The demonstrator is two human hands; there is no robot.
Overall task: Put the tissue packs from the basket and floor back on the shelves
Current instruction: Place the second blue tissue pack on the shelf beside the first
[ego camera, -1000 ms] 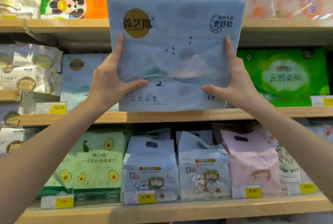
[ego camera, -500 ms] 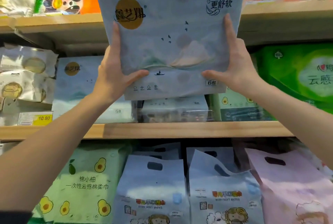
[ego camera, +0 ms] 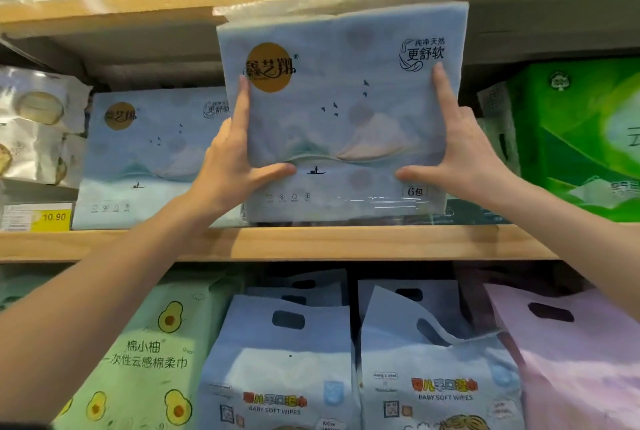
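The left hand (ego camera: 228, 166) and right hand (ego camera: 464, 159) each had a grip on a side edge of the blue tissue pack (ego camera: 346, 125), thumbs pinching its front. It stood upright at the middle shelf's (ego camera: 311, 242) lip, label facing out, long axis along the shelf. The placing looked nearly done. Next, I judged, it needed pushing back level with the matching pack (ego camera: 152, 159), then releasing.
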